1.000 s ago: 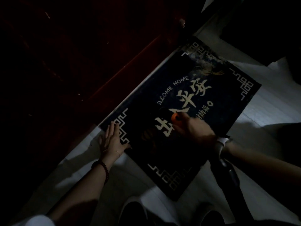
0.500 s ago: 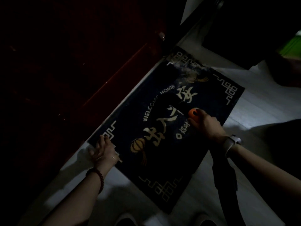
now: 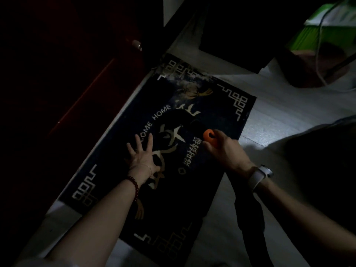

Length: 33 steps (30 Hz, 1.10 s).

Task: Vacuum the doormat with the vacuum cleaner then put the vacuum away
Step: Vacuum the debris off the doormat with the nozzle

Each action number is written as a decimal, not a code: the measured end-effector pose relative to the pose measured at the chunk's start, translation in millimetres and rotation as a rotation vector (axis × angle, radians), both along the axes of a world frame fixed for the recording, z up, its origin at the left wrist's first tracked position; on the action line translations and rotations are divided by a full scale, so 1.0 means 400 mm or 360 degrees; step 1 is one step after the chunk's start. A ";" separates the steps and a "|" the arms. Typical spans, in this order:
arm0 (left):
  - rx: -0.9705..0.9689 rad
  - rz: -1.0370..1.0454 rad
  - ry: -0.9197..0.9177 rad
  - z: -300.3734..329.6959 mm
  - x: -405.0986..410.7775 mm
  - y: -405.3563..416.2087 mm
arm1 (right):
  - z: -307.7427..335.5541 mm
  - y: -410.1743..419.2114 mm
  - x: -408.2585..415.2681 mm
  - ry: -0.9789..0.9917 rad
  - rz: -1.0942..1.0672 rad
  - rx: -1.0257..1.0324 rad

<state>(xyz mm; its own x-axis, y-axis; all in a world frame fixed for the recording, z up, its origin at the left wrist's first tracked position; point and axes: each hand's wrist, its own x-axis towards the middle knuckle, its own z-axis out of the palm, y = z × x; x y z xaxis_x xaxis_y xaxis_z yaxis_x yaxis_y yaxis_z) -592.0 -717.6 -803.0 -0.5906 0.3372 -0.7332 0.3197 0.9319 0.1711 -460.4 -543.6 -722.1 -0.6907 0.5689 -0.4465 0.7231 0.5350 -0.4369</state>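
The dark blue doormat (image 3: 217, 105) with pale fret corners, "WELCOME HOME" lettering and large characters lies slanted on the pale floor. My left hand (image 3: 143, 155) lies flat on the middle of the mat, fingers spread. My right hand (image 3: 225, 149) grips a dark handheld vacuum cleaner (image 3: 209, 134) with an orange part showing above my fingers. Its black front end sits on the mat's centre right. The scene is dim, so the vacuum's body is mostly lost in shadow.
A dark red door (image 3: 67, 83) runs along the mat's left edge. A black furniture block (image 3: 240, 29) stands beyond the mat's far end. A green object (image 3: 327, 26) with a cable sits at top right. A black strap (image 3: 248, 214) hangs under my right wrist.
My left hand has left the mat's near-left corner and now lies spread on its middle. My right hand with the vacuum has shifted slightly toward the mat's far right side.
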 end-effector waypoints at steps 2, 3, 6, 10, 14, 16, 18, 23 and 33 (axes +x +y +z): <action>-0.0039 -0.0015 -0.0027 -0.002 -0.006 0.012 | -0.005 0.026 0.003 0.0011 -0.0049 0.0027; -0.0057 -0.0020 -0.0037 -0.003 -0.009 0.018 | -0.008 0.033 0.001 0.0015 -0.0047 0.0028; -0.0105 -0.0111 -0.0024 -0.008 -0.011 0.029 | -0.007 0.046 -0.004 0.0071 -0.0066 0.0085; -0.0130 -0.0232 -0.0033 -0.013 -0.022 0.036 | 0.011 0.131 -0.011 0.0250 -0.0377 0.0265; -0.0154 -0.0200 -0.0106 -0.009 -0.033 0.046 | -0.001 0.209 -0.049 0.0214 -0.0473 0.0337; -0.0145 -0.0193 -0.0103 -0.012 -0.032 0.047 | -0.014 0.231 -0.078 0.0187 -0.0485 0.0367; -0.0137 -0.0198 -0.0086 -0.015 -0.033 0.045 | -0.025 0.246 -0.111 0.0176 -0.0501 0.0360; -0.0147 -0.0203 -0.0087 -0.018 -0.032 0.047 | -0.054 0.228 -0.173 0.0196 -0.0532 0.0252; -0.0213 -0.0330 -0.0030 -0.010 -0.041 0.072 | -0.068 0.192 -0.191 0.0196 -0.0472 0.0282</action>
<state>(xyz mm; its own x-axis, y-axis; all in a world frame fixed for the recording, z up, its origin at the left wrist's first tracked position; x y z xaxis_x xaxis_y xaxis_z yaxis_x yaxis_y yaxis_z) -608.5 -689.0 -806.9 -0.5046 0.3486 -0.7898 0.5043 0.8616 0.0582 -536.9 -466.8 -749.4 -0.5264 0.8136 -0.2471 0.8060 0.3849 -0.4496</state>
